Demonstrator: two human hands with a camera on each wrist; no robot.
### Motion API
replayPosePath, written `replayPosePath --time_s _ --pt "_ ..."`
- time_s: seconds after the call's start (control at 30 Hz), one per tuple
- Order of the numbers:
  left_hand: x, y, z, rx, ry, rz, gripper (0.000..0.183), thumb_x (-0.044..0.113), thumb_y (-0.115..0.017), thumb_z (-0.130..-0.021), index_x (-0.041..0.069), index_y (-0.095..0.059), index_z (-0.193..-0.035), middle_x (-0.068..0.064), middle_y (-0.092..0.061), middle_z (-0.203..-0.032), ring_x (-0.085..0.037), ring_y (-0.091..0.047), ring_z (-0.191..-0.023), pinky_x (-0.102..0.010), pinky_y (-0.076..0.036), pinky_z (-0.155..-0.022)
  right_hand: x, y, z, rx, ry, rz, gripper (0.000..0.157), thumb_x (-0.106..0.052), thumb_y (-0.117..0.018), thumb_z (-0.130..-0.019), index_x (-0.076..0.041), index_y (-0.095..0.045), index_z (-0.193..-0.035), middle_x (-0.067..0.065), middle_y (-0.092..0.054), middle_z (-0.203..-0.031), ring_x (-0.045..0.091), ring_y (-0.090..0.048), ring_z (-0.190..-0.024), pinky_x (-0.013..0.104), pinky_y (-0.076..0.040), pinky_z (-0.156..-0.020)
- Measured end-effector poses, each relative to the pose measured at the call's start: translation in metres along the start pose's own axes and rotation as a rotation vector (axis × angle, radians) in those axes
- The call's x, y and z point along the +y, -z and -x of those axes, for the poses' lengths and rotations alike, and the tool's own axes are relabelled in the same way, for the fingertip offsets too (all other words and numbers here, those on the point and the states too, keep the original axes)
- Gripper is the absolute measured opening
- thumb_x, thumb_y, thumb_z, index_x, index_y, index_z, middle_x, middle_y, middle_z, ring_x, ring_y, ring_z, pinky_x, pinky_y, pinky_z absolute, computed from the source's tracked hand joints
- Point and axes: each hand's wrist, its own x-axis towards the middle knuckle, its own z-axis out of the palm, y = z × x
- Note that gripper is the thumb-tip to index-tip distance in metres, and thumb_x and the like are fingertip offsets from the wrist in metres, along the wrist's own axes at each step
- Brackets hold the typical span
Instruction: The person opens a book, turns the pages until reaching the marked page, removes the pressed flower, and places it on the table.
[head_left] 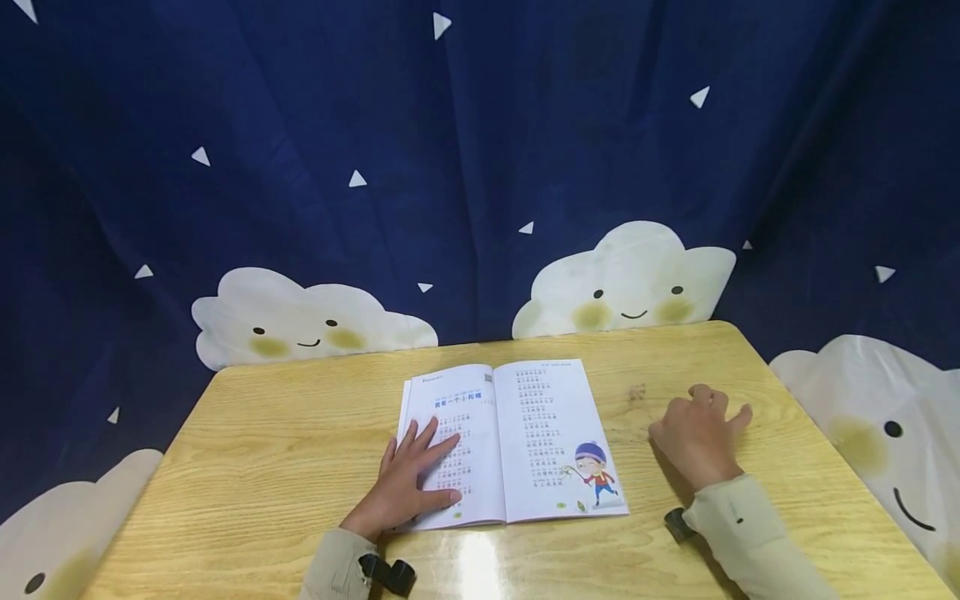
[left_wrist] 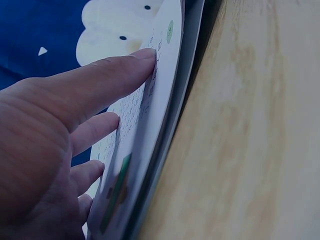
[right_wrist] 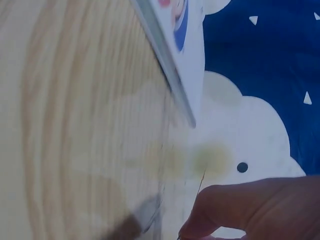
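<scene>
An open booklet (head_left: 543,433) lies on the wooden table, with lines of printed text on both pages. A cartoon child in a blue cap (head_left: 595,471) decorates the right page's lower corner. My left hand (head_left: 408,479) rests on the left page with its fingers spread, covering part of the text. In the left wrist view, the thumb (left_wrist: 115,72) and fingertips touch the paper near its edge. To the right of the booklet, apart from it, my right hand (head_left: 697,437) is held low by the tabletop, fingers loosely bent. Nothing shows in its grasp.
The wooden table (head_left: 285,450) reaches back to a dark blue curtain (head_left: 480,150) printed with smiling white clouds and small white triangles. A faint reddish mark (head_left: 637,392) is on the tabletop between the booklet and my right hand. Dark bands with small devices sit on both wrists.
</scene>
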Motion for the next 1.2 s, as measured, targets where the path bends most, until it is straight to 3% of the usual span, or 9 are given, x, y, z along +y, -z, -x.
replayPosePath --time_s 0.43,0.93,1.1,1.2 --pt "0.0006 -0.0006 0.0012 0.002 0.005 0.002 0.076 0.056 -0.072 -0.078 0.029 -0.047 -0.144 -0.009 -0.017 -0.160 -0.037 0.001 -0.147 -0.059 0.008 -0.113 0.0099 -0.0021 0.0001 -0.031 -0.038 0.034 0.015 -0.013 -0.063 -0.074 -0.003 -0.057 -0.064 0.034 -0.047 -0.098 0.059 -0.033 -0.104 0.082 -0.004 -0.089" --pt "0.0021 0.0009 -0.0001 0.013 0.012 0.008 0.076 0.056 -0.073 -0.077 0.028 -0.048 -0.144 -0.009 -0.017 -0.160 -0.037 0.002 -0.147 -0.059 0.008 -0.113 0.0100 0.0023 -0.0026 -0.086 -0.063 0.060 0.021 -0.019 -0.064 -0.077 -0.002 -0.057 -0.067 0.032 -0.047 -0.094 0.058 -0.033 -0.103 0.081 -0.007 -0.089" --pt "0.0011 0.0000 -0.0003 0.012 0.014 0.007 0.077 0.057 -0.073 -0.077 0.029 -0.048 -0.144 -0.009 -0.017 -0.160 -0.037 0.002 -0.147 -0.059 0.008 -0.113 0.0096 0.0035 -0.0036 -0.064 -0.038 0.025 0.020 -0.019 -0.064 -0.076 -0.001 -0.055 -0.070 0.035 -0.047 -0.105 0.057 -0.033 -0.106 0.079 -0.014 -0.087" --pt "0.0010 0.0006 0.0005 0.007 0.015 0.013 0.077 0.057 -0.073 -0.077 0.029 -0.048 -0.144 -0.009 -0.017 -0.160 -0.036 0.002 -0.147 -0.058 0.008 -0.113 0.0056 0.0022 -0.0053 -0.054 0.062 -0.057 0.015 -0.016 -0.064 -0.076 -0.003 -0.058 -0.080 0.033 -0.046 -0.121 0.053 -0.036 -0.111 0.073 -0.025 -0.086"
